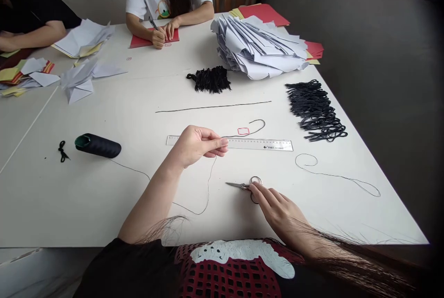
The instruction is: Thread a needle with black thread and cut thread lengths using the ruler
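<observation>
Thread (208, 187): thin, dark, a single strand. It leaves a black spool (98, 145) lying on its side at the left of the white worktop (104, 196) and trails right. It dips in a loose curve near the front edge, then rises to the left hand (197, 144). Past the fingers it runs on above a clear ruler (256, 144) and ends in a small hook beside a red square outline (243, 131).

Left hand: closed, thumb and fingertips pinching the thread just over the ruler's left end.

Right hand (277, 207): fingers stretched out loosely, tips resting on the handle rings of small scissors (243, 185). These lie flat, blades pointing left, just right of the thread's rising part.

Also present: a straight dark cord (213, 107) beyond the ruler, two heaps of black cord pieces (315, 110), a loose looped strand (336, 176) at right, and a stack of white paper (260, 46) at the far side.
</observation>
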{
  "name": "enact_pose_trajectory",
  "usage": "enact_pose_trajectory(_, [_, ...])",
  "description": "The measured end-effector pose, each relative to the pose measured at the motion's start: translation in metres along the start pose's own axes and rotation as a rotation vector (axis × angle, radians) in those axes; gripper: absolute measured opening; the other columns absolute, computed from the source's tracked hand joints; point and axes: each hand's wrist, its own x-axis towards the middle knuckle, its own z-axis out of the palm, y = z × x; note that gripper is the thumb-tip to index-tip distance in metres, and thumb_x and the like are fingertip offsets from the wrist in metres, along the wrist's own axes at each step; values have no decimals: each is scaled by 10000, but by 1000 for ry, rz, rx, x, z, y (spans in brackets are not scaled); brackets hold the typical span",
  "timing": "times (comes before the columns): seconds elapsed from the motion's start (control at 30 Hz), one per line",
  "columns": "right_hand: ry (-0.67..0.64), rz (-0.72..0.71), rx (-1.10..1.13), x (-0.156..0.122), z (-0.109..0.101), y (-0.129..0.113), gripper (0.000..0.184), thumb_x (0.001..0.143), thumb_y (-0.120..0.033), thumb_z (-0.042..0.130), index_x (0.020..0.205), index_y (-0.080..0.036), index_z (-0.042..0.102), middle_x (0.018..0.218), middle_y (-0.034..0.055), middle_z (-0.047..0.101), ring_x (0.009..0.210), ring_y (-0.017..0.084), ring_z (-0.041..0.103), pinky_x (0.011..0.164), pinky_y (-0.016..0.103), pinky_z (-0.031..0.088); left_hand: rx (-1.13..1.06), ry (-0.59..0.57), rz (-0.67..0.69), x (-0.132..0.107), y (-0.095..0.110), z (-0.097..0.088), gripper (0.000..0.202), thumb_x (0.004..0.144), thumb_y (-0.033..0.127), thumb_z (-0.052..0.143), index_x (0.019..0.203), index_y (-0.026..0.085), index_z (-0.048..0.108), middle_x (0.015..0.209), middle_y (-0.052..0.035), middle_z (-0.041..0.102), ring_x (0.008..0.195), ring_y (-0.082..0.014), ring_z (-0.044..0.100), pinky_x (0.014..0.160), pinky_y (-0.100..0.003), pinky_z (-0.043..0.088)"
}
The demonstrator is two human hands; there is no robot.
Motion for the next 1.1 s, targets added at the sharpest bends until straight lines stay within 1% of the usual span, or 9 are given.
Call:
enact_pose_trajectory(0.07, [-70, 51, 103, 7, -3, 2, 414, 863, 27, 405, 1199, -108, 607, 1078, 164, 682, 761, 218, 662, 567, 327, 548, 9, 0, -7, -1, 1, 1, 347, 703, 488, 812, 780, 154, 758, 819, -88, 769, 759, -187, 735, 720, -286, 581])
enact_pose_trajectory(0.13, [-175, 120, 280, 20, -12, 8, 351, 869, -16, 424, 1138, -145, 610, 983, 120, 663, 646, 173, 620, 494, 290, 483, 19, -9, -17, -2, 1, 1, 344, 707, 486, 809, 787, 155, 766, 828, -92, 770, 774, -191, 736, 730, -290, 583])
enact_pose_trajectory(0.23, [-333, 155, 652, 47, -39, 25, 107, 916, -185, 517, 987, -191, 598, 917, 53, 634, 617, 114, 555, 549, 251, 444, 34, -42, -35, -3, 2, 1, 324, 705, 470, 812, 784, 158, 775, 837, -93, 771, 781, -193, 735, 728, -287, 585])
enact_pose_trajectory(0.27, [-401, 134, 767, 56, -49, 32, 89, 917, -276, 569, 911, -188, 584, 820, 29, 604, 622, 113, 523, 562, 245, 422, 37, -58, -42, -4, 2, 1, 315, 703, 461, 815, 782, 159, 777, 835, -92, 771, 776, -192, 735, 724, -284, 585])
enact_pose_trajectory(0.33, [-509, 50, 955, 72, -66, 44, 306, 919, -436, 575, 761, -187, 494, 674, -16, 484, 582, 101, 400, 540, 241, 345, 34, -96, -57, -4, 2, 2, 296, 702, 444, 819, 780, 161, 778, 830, -88, 771, 771, -189, 734, 717, -275, 584])
enact_pose_trajectory(0.4, [-553, -6, 1070, 85, -77, 53, 411, 926, -531, 529, 724, -193, 415, 662, -28, 423, 592, 101, 343, 549, 247, 307, 26, -140, -71, -5, 2, 2, 277, 710, 431, 816, 782, 166, 779, 822, -81, 772, 776, -184, 737, 714, -260, 580])
enact_pose_trajectory(0.57, [-606, 7, 1051, 98, -76, 58, 441, 928, -545, 529, 711, -194, 374, 665, -35, 399, 604, 100, 328, 559, 253, 273, 29, -180, -83, -6, 2, 3, 247, 724, 411, 808, 767, 170, 777, 796, -74, 769, 772, -175, 737, 713, -243, 573])
enact_pose_trajectory(0.9, [-577, 25, 1001, 104, -74, 52, 439, 926, -520, 553, 695, -191, 379, 650, -43, 379, 586, 90, 310, 544, 247, 271, 31, -185, -68, -5, 2, 3, 227, 736, 390, 802, 768, 167, 773, 800, -65, 769, 753, -161, 736, 692, -224, 571])
enact_pose_trajectory(1.1, [-566, 26, 970, 104, -75, 51, 433, 909, -509, 589, 697, -190, 387, 649, -43, 409, 578, 87, 316, 543, 245, 271, 48, -172, -61, -6, 2, 3, 275, 743, 431, 791, 784, 160, 775, 805, -72, 769, 763, -165, 739, 701, -228, 578])
